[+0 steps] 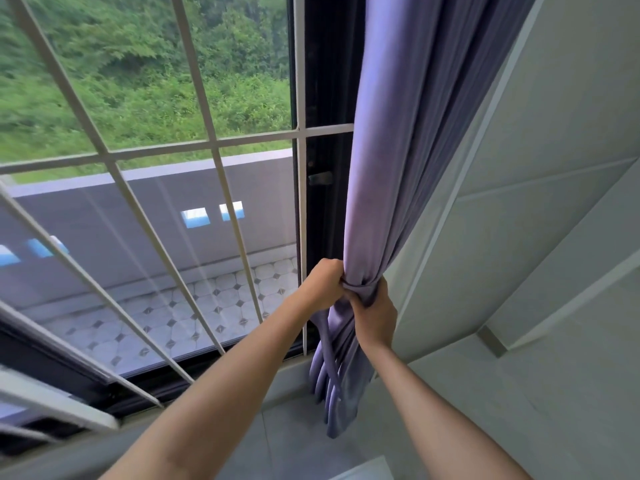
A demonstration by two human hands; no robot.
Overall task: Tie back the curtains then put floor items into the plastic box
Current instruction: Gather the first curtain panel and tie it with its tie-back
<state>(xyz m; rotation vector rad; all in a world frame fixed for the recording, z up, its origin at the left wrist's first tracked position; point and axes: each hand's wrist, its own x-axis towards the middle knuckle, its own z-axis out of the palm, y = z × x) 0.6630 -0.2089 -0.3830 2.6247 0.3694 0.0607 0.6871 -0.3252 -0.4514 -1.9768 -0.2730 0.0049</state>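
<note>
A purple curtain (398, 150) hangs gathered into one bundle at the right side of the window, against the wall corner. A band of the same purple cloth (360, 288) is wrapped around the bundle at its narrowest point. My left hand (322, 285) grips the band and the gathered cloth from the left. My right hand (375, 315) grips the band from the right and just below, fingers curled into the folds. The curtain's lower end (337, 386) hangs loose under both hands, with a thin strip trailing down. No plastic box or floor items are in view.
White window bars (214, 147) cross the glass on the left, with a dark frame and latch (320, 177) beside the curtain. A pale tiled wall (536, 202) fills the right. The sill (284, 431) lies below my arms. Outside are a tiled balcony and greenery.
</note>
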